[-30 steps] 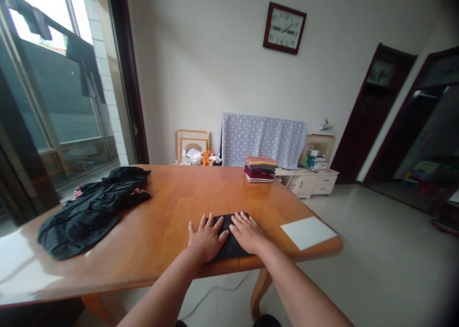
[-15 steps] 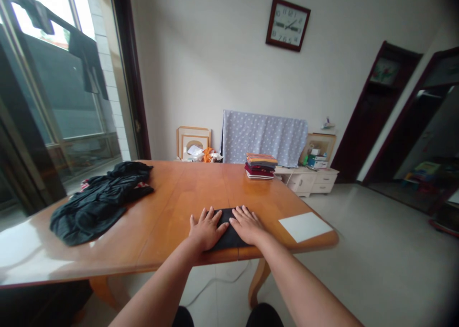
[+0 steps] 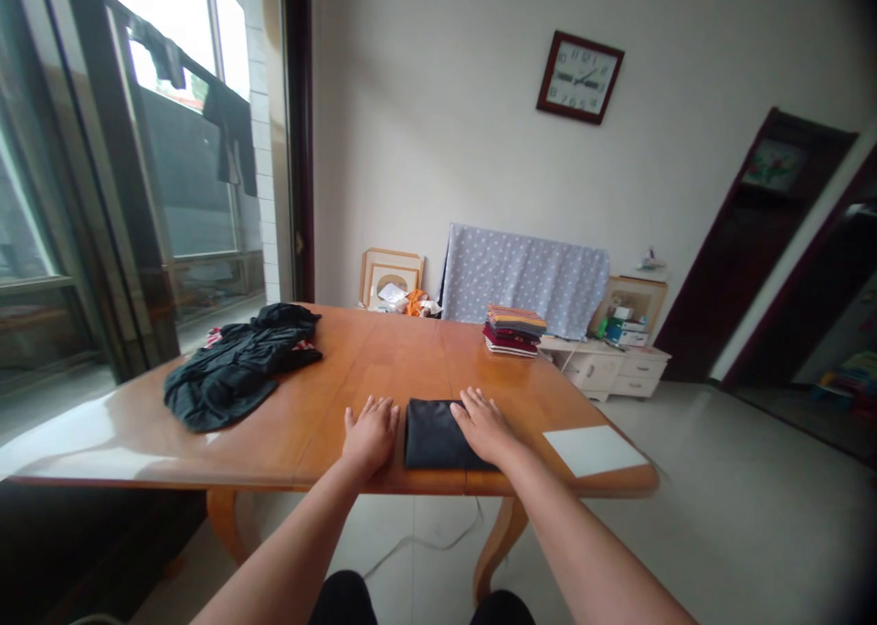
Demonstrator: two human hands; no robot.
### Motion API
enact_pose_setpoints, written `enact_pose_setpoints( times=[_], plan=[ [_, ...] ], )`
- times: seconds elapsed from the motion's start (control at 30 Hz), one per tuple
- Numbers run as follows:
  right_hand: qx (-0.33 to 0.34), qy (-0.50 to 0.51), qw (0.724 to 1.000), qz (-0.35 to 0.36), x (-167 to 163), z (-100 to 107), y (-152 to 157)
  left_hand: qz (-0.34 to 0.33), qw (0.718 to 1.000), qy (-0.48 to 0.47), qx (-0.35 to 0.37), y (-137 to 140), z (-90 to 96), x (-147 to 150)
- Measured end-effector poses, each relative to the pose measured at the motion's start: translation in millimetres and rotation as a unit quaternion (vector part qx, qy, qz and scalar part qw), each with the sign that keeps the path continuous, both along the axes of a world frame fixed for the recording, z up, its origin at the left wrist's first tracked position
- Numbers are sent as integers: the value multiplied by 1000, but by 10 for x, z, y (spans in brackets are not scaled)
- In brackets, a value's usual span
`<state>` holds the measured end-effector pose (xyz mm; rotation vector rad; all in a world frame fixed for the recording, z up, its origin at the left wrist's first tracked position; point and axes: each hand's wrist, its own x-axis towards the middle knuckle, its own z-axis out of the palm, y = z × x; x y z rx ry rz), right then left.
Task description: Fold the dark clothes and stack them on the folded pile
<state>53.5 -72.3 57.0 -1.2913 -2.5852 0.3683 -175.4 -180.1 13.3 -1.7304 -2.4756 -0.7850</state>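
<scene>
A black folded garment (image 3: 437, 438) lies flat near the front edge of the wooden table (image 3: 384, 355). My right hand (image 3: 484, 426) rests on its right part with the fingers stretched out, covering some of the cloth. Just left of the garment is my left hand (image 3: 372, 435), its fingers extended over the tabletop and holding nothing. A small gap shows between that hand and the cloth.
Crumpled dark clothes (image 3: 233, 365) lie on the table's left side. A stack of folded clothes (image 3: 513, 331) stands at the far edge. To the right lies a white sheet (image 3: 595, 450). A white cabinet (image 3: 637, 369) stands behind the table.
My left hand has slid left off the black garment onto the bare tabletop beside it. My right hand remains on the cloth. The camera view has turned a little to the left.
</scene>
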Motion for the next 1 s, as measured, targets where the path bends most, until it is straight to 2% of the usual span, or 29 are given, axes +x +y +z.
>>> enact_pose_setpoints(
  times=[0.17, 0.27, 0.4, 0.5, 0.6, 0.7, 0.87, 1.0],
  plan=[
    [-20, -59, 998, -15, -45, -245, -80, 3, 1000, 9, 7, -35, -30, 9],
    [-12, -72, 997, -20, -26, -310, -65, 10, 1000, 6, 12, -66, -12, 28],
    [-22, -100, 995, -14, -26, -258, -44, 12, 1000, -6, 25, -111, 9, 45],
    [-1, -91, 996, -10, -92, -168, -68, 8, 999, -18, 30, -142, 23, 57],
    [39, -48, 997, 36, -248, -75, -129, 9, 999, -24, 32, -170, 39, 69],
    [47, -22, 994, 95, -473, -18, -189, 10, 999, -26, 30, -194, 58, 75],
    [19, -56, 992, 114, -791, -68, -203, 17, 999, -36, 20, -214, 85, 68],
    [19, -73, 987, 139, -871, -182, -170, 18, 999, -45, 16, -198, 80, 55]
  ],
)
